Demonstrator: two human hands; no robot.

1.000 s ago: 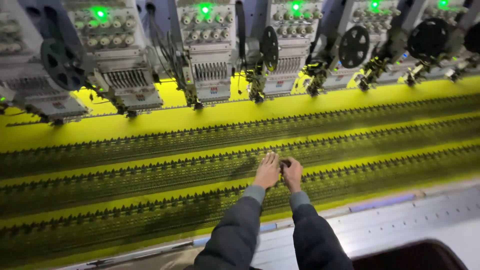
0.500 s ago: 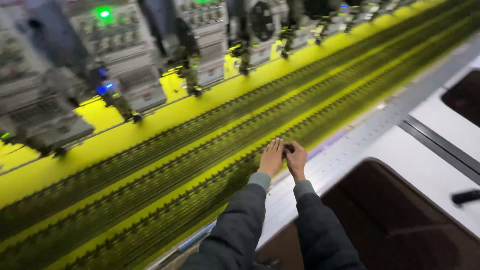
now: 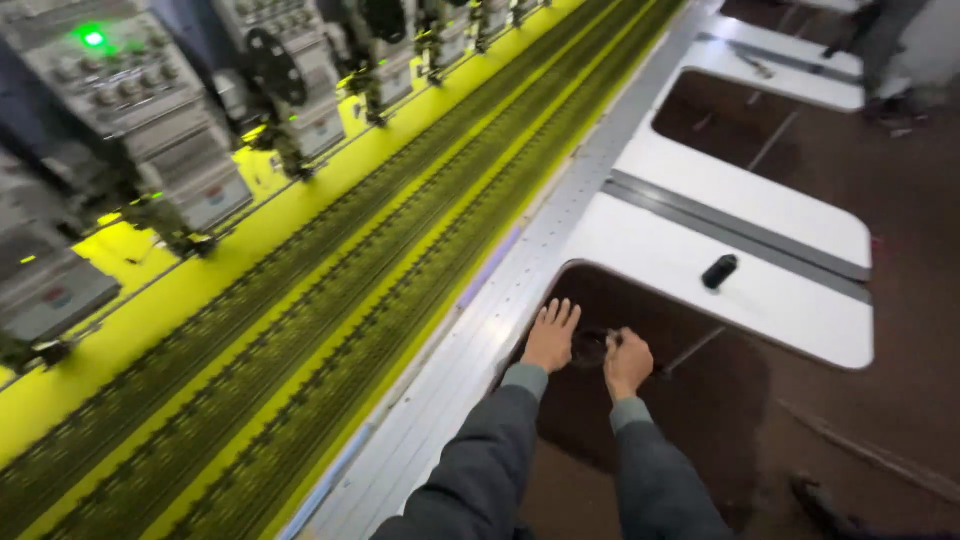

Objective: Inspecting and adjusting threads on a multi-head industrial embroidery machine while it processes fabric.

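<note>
My left hand (image 3: 552, 335) is open with its fingers spread, hovering at the inner edge of the white table (image 3: 700, 290), beside the grey metal rail (image 3: 480, 330). My right hand (image 3: 627, 362) is closed in a fist just to its right, over the dark cutout in the table. A small dark thing (image 3: 592, 346) pokes out of that fist toward the left hand; its kind is too blurred to tell. Both arms wear grey sleeves. The yellow fabric (image 3: 150, 320) with long dark embroidered rows lies to the left of both hands.
A row of embroidery machine heads (image 3: 170, 120) with a green light stands over the fabric's far side. A black cylinder (image 3: 718, 270) lies on the white table. More cutouts open onto the brown floor (image 3: 860, 180). Another person (image 3: 885, 40) stands at the top right.
Both hands have come off the yellow fabric and moved right, past the metal rail, to the table's cutout. The view has swung to the right. The left hand has opened.
</note>
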